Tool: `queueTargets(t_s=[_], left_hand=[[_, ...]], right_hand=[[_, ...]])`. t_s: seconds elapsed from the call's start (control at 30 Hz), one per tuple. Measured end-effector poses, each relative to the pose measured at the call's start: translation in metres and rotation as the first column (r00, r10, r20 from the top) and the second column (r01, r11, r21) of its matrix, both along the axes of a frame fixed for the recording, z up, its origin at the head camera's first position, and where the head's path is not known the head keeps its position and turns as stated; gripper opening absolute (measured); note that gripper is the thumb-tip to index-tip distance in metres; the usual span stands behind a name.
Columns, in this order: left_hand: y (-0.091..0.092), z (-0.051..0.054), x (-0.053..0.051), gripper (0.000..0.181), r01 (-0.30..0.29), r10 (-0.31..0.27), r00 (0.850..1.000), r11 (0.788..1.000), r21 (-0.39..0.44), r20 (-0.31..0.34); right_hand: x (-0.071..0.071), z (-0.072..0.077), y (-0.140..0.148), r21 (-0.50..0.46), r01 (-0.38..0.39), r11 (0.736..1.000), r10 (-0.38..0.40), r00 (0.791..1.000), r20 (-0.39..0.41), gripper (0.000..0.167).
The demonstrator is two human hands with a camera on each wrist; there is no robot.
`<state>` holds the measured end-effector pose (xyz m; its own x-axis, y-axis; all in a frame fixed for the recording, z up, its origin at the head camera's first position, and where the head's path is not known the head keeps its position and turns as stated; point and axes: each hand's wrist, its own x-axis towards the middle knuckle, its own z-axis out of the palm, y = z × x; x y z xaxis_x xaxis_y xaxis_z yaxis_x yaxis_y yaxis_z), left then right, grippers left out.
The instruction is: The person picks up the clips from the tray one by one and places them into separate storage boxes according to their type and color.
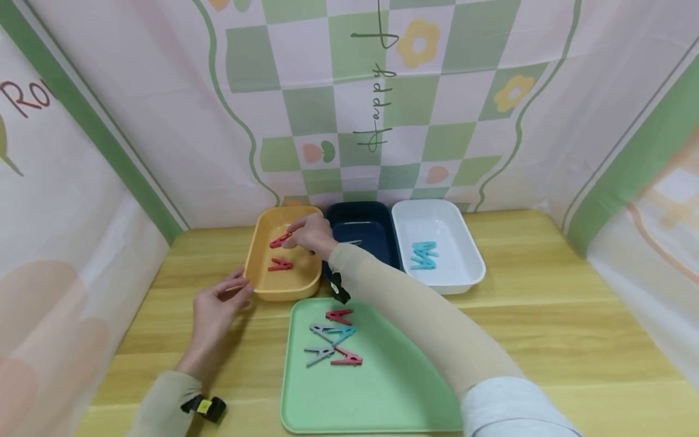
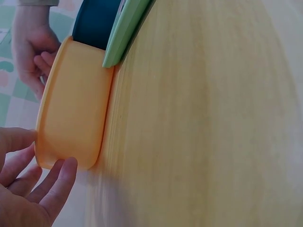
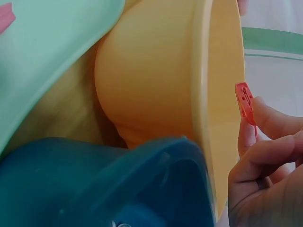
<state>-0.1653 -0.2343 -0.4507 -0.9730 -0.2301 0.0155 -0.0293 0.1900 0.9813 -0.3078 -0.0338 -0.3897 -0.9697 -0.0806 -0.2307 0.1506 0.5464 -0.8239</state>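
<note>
Above the yellow bin (image 1: 289,291), my right hand (image 1: 312,234) pinches a red clothespin (image 3: 245,100) between thumb and fingertip. Another red clothespin (image 1: 281,264) lies on that bin's floor. My left hand (image 1: 218,306) touches the bin's near left corner from outside, its fingertips (image 2: 68,165) against the wall and rim. On the green tray (image 1: 393,400) in front lie red clothespins (image 1: 347,357), grey clothespins (image 1: 319,353) and a blue clothespin (image 1: 343,334). The right arm reaches across the tray, covering part of it.
A dark blue bin (image 1: 360,209) stands in the middle, a grey clothespin (image 1: 352,242) partly visible inside. To its right, a white bin (image 1: 459,267) contains light blue clothespins (image 1: 423,255). A patterned cloth (image 1: 306,109) hangs behind the wooden table (image 1: 546,340).
</note>
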Motion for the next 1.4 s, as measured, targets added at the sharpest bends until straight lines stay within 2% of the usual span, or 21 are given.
queueTargets(t_s=[0.17,0.33,0.5,0.63,0.8,1.03,1.4], left_hand=[[-0.001,0.0,0.0,0.029,-0.008,0.008,1.0,1.0,0.003,-0.009],[-0.001,0.0,-0.001,0.03,0.004,-0.004,1.0,1.0,-0.001,-0.01],[0.0,0.001,-0.001,0.031,0.009,-0.009,1.0,1.0,-0.008,0.0],[0.0,0.002,-0.001,0.031,0.012,-0.012,1.0,1.0,-0.012,0.001],[0.001,0.003,0.0,0.031,0.016,-0.016,1.0,1.0,-0.008,0.008],[0.001,0.001,0.001,0.032,0.016,-0.015,1.0,0.999,-0.029,0.018],[0.001,0.001,0.002,0.032,0.012,-0.012,1.0,1.0,-0.017,0.018]], right_hand=[[0.0,0.0,-0.004,-0.006,-0.006,1.0,0.006,1.0,0.013,0.034],[0.003,0.004,-0.004,0.045,-0.018,0.999,0.019,1.0,-0.004,0.045],[0.01,0.014,0.001,0.027,-0.041,0.999,0.042,0.999,-0.01,0.037],[0.023,0.025,0.011,-0.009,-0.071,0.997,0.071,0.996,-0.054,0.027],[0.041,0.033,0.028,-0.042,-0.123,0.991,0.118,0.987,-0.112,0.025],[0.07,0.039,0.048,-0.141,-0.214,0.967,0.198,0.973,-0.118,0.024],[0.107,0.043,0.084,-0.181,-0.27,0.946,0.247,0.959,-0.141,0.021]])
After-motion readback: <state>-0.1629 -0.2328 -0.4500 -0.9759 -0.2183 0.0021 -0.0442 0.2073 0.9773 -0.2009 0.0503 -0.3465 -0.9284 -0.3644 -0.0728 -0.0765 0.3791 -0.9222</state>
